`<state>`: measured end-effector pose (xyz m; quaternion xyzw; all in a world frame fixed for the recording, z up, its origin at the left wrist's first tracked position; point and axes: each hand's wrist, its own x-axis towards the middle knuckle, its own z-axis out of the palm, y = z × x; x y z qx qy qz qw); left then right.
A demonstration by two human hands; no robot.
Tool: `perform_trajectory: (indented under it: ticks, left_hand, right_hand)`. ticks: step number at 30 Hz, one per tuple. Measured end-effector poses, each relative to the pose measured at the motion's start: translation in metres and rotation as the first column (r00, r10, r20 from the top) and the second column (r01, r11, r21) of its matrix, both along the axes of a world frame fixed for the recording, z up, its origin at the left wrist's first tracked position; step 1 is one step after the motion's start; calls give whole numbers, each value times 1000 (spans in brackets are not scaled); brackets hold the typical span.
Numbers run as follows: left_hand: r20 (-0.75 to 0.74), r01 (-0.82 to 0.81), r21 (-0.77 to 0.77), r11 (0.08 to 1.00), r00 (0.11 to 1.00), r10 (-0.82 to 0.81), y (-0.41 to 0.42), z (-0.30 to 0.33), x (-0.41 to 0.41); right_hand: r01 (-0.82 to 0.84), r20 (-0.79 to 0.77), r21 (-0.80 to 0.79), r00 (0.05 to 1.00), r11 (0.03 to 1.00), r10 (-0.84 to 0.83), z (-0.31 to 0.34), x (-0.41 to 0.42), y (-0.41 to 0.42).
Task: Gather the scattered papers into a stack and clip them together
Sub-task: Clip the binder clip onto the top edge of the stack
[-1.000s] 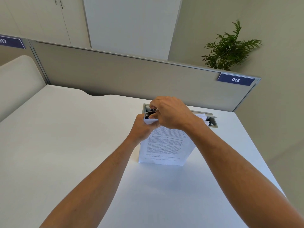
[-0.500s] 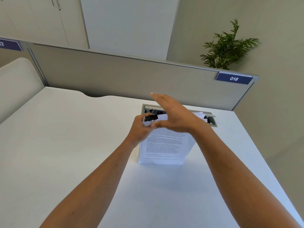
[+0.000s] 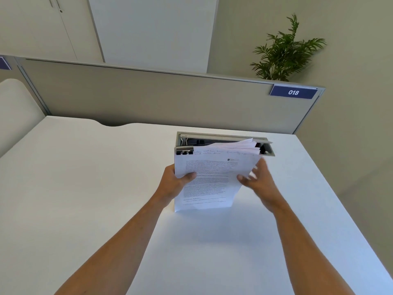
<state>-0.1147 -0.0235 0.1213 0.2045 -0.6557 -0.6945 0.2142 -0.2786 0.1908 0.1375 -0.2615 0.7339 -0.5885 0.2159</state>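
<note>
paper stack [image 3: 209, 177] held tilted over the white desk [image 3: 85, 188], binder clip [image 3: 184, 149] on its top-left corner. left hand [image 3: 174, 184] pinches the left edge, thumb on top. right hand [image 3: 258, 180] fingers spread, blurred, at the right edge; grip unclear. open cable tray [image 3: 223, 137] behind.

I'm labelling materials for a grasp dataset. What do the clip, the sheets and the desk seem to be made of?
Binder clip: looks like black-coated metal with bright wire handles that glint.
Paper stack: thin matte white printed paper; the unclipped right corner fans apart.
Desk: smooth white top, probably laminate, with a soft sheen; the core is not visible.
</note>
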Motion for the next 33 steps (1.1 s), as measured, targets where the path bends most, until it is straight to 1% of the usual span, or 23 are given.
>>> perform_trajectory:
  ticks: [2, 4, 6, 9, 11, 15, 18, 20, 24, 27, 33]
  left_hand:
    - [27, 19, 6, 1000, 999, -19, 4, -10, 2]
    - [45, 35, 9, 999, 998, -35, 6, -15, 4]
    - [66, 64, 11, 998, 996, -64, 3, -15, 4]
    - [73, 94, -1, 996, 993, -94, -4, -11, 3]
    - [66, 92, -12, 996, 994, -91, -9, -9, 1]
    - [41, -3, -31, 1000, 999, 4, -21, -8, -3]
    - [5, -72, 5, 997, 997, 72, -26, -9, -10]
    - [8, -116, 10, 993, 993, 116, -30, -11, -16]
    - [114, -230, 20, 973, 967, 226, -39, -21, -29]
    - [178, -220, 44, 974, 962, 209, -47, -36, -35]
    - [349, -163, -6, 987, 924, 155, -58, -78, -38]
  right_hand:
    - [-68, 123, -14, 990, 998, 69, -25, 1, 0]
    - [-93, 169, -23, 981, 995, 95, -42, 2, -4]
    - [-90, 149, -6, 985, 996, 90, -52, 3, -9]
    - [-24, 43, 83, 999, 996, 20, -55, 4, -16]
    - [-5, 10, 82, 1000, 997, 4, -51, 5, -19]
    - [-22, -29, 63, 999, 998, 24, -47, 8, -25]
    - [45, -23, 66, 999, 997, -44, -48, 11, -33]
    - [97, -1, 51, 995, 994, -97, -50, 14, -41]
    - [166, 79, 61, 982, 984, -171, -60, 15, -51]
    - [190, 126, 94, 972, 977, -201, -72, 13, -58]
    - [217, 191, 191, 949, 957, -253, -100, 3, -73]
